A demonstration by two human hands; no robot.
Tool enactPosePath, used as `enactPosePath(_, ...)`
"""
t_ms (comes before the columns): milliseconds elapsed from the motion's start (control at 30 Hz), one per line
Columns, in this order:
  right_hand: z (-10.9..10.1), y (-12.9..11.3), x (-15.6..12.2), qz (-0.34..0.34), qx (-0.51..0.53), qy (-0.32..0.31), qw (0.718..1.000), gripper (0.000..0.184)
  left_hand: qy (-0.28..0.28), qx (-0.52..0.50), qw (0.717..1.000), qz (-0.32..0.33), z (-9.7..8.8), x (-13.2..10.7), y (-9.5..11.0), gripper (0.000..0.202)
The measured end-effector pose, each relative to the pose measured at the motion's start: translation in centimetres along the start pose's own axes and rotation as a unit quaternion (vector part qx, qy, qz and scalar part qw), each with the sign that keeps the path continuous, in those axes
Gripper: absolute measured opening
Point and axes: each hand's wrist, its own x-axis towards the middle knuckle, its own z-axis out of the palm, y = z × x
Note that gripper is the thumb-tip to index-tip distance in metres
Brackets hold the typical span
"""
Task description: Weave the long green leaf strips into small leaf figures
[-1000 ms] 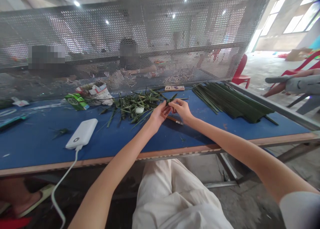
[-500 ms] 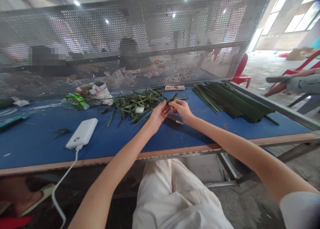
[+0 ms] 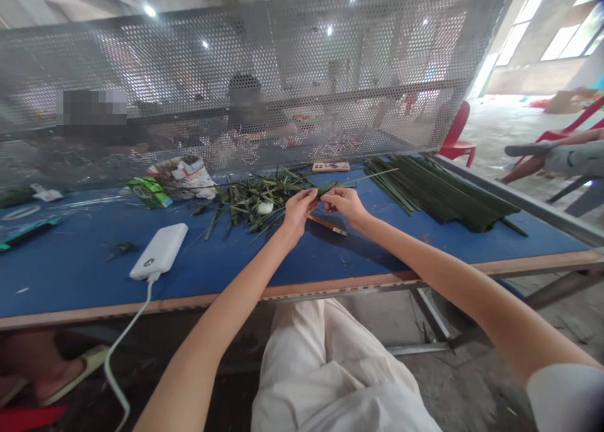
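Note:
Over the blue table (image 3: 226, 271), my left hand (image 3: 298, 210) and my right hand (image 3: 346, 204) meet fingertip to fingertip. Both pinch a small piece of green leaf (image 3: 327, 187), from which a thin strip points off to the right. My fingers partly hide its shape. Under the hands lies a pencil-like stick (image 3: 329, 224) with a pale end. Just left of my left hand is a heap of cut leaf pieces (image 3: 245, 196), with a white rounded object (image 3: 265, 208) in it. Long flat green leaf strips (image 3: 443, 190) are stacked to the right.
A white power bank (image 3: 159, 251) with a cable lies at the left, behind it a green box (image 3: 150, 192) and a crumpled bag (image 3: 189, 175). A perforated metal screen (image 3: 302, 61) borders the table's back; people sit beyond it. Another person's arm (image 3: 573, 152) shows at far right.
The leaf piece has turned between my fingers, and a long thin strip now extends to the right. My hands stay nearly in place; the view has shifted slightly.

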Motion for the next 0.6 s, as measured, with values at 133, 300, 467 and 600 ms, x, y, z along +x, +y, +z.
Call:
enactPosePath(133,-0.1,0.0,0.0,0.0,-0.008,0.008,1.0,0.019,-0.009,0.034,0.999,0.035,0.1,-0.2,0.2,0.011)
enactPosePath(300,-0.3,0.1,-0.1,-0.047,-0.038,0.001,0.998,0.015,-0.01,0.056,0.997,0.054,0.0,-0.2,0.4,0.01)
enactPosePath(467,-0.1,0.9,-0.2,-0.118,-0.106,0.018,0.987,0.023,-0.013,0.004,0.999,0.042,-0.3,0.1,0.5,0.014)
enactPosePath(600,-0.1,1.2,-0.5,-0.164,-0.165,0.06,0.971,0.027,-0.009,-0.053,0.998,-0.014,-0.4,0.0,0.4,0.014)
